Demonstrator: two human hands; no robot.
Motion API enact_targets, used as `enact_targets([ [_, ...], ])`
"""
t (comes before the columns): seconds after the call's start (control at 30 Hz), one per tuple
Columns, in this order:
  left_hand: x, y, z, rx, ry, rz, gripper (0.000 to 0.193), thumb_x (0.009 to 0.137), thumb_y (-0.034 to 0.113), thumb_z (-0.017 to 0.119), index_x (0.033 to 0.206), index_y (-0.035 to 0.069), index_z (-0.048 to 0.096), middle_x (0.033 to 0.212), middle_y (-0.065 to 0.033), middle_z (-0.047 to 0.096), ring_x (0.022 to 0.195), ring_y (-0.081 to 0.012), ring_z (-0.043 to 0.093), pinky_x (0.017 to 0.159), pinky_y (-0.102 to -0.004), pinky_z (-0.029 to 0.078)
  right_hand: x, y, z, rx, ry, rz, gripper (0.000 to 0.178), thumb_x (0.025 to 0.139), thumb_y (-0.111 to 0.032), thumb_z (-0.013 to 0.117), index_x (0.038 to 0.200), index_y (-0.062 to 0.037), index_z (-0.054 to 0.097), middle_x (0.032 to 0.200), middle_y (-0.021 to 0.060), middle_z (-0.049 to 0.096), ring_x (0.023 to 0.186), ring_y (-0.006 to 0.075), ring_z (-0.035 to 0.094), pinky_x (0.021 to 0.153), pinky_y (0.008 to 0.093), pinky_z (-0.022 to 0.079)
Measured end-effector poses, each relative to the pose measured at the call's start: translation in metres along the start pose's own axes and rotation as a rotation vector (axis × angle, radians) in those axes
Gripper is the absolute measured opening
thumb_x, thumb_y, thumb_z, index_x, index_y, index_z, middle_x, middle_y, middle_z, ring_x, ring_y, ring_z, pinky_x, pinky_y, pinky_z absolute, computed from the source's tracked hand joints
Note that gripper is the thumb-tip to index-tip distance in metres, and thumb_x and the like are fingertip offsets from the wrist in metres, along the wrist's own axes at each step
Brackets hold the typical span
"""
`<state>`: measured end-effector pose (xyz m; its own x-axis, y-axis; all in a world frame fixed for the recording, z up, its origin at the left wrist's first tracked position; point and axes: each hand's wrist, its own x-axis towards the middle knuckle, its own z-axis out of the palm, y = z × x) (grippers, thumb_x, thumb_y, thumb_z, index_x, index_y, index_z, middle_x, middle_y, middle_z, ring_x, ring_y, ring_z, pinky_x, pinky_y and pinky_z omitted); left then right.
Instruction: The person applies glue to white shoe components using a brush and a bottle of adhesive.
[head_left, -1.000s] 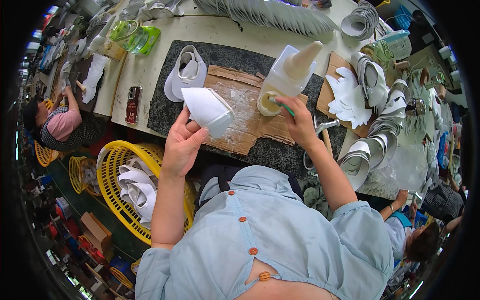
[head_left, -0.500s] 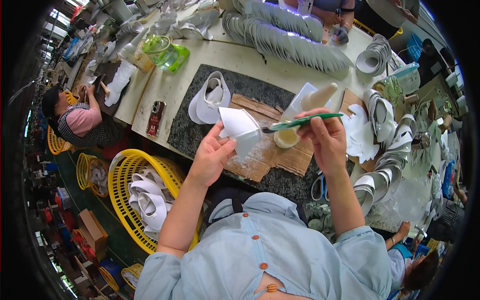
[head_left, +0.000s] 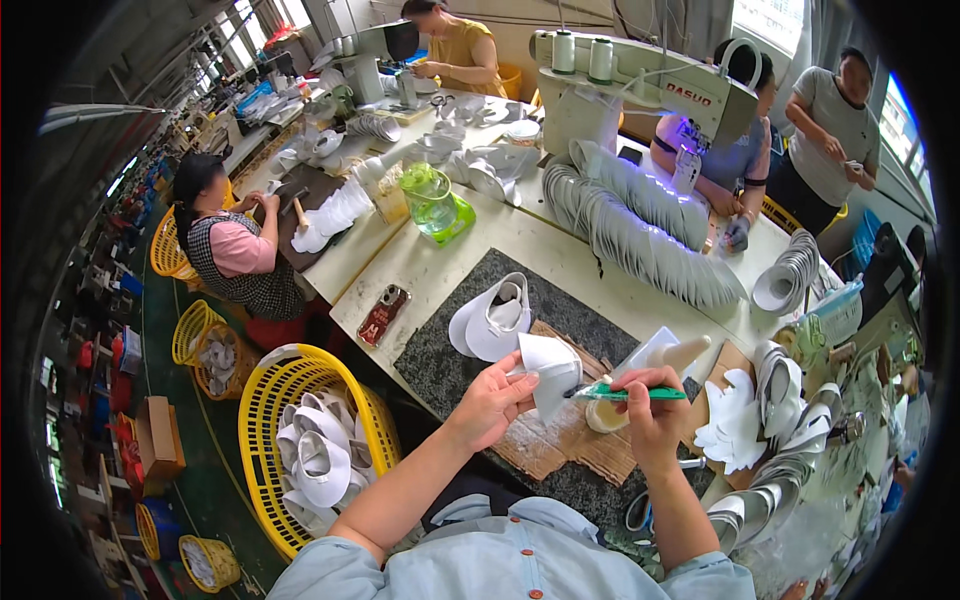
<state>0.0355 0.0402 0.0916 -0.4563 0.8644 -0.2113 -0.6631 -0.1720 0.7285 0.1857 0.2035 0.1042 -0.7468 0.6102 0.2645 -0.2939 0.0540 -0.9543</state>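
Garment workshop, sewing machine (head_left: 640, 95) with thread cones, stacked white fabric pieces (head_left: 640, 225), yellow baskets (head_left: 300, 440), seated workers

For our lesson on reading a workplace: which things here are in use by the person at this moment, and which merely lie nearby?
In use:
left hand holding white shoe piece
right hand holding green-handled brush
cardboard sheet

Lying about:
phone
green jug
yellow basket
scissors

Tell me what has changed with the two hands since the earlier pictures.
The right hand left the glue bottle, took up a green brush and brought its tip to the white shoe piece. The left hand still holds that piece over the cardboard.
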Motion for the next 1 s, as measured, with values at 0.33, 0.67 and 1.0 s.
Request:
enact_targets([
  [0.33, 0.020, 0.000, -0.009, 0.137, 0.056, 0.073, 0.022, 0.094, 0.017, 0.056, 0.109, 0.001, 0.060, 0.104, -0.0032, 0.065, 0.095, -0.0097, 0.060, 0.086, -0.0254, 0.046, 0.010, 0.001, 0.004, 0.026, 0.080, -0.067, 0.009, 0.091, -0.006, 0.058, 0.097, -0.0002, 0.055, 0.099, 0.0113, 0.062, 0.081, 0.0099, 0.058, 0.070, 0.0224, 0.048],
  [0.67, 0.022, 0.027, 0.021, 0.093, -0.067, -0.022, 0.048, 0.098, 0.043, 0.041, 0.130, 0.009, 0.045, 0.122, -0.0090, 0.057, 0.110, -0.0211, 0.057, 0.090, -0.0413, 0.048, 0.026, -0.006, 0.015, -0.191, -0.016, -0.290, 0.013, 0.087, -0.005, 0.064, 0.093, 0.0014, 0.054, 0.103, 0.0136, 0.063, 0.086, 0.0135, 0.062, 0.072, 0.0255, 0.050],
  [1.0, 0.015, 0.035, 0.016, 0.039, -0.112, -0.017, 0.059, 0.096, 0.052, 0.036, 0.139, 0.012, 0.030, 0.129, -0.0131, 0.053, 0.114, -0.0271, 0.056, 0.088, -0.0492, 0.050, 0.011, -0.001, -0.001, -0.102, -0.091, 0.059, 0.012, 0.092, -0.010, 0.057, 0.098, -0.0005, 0.053, 0.100, 0.0138, 0.062, 0.082, 0.0118, 0.059, 0.072, 0.0249, 0.051],
])
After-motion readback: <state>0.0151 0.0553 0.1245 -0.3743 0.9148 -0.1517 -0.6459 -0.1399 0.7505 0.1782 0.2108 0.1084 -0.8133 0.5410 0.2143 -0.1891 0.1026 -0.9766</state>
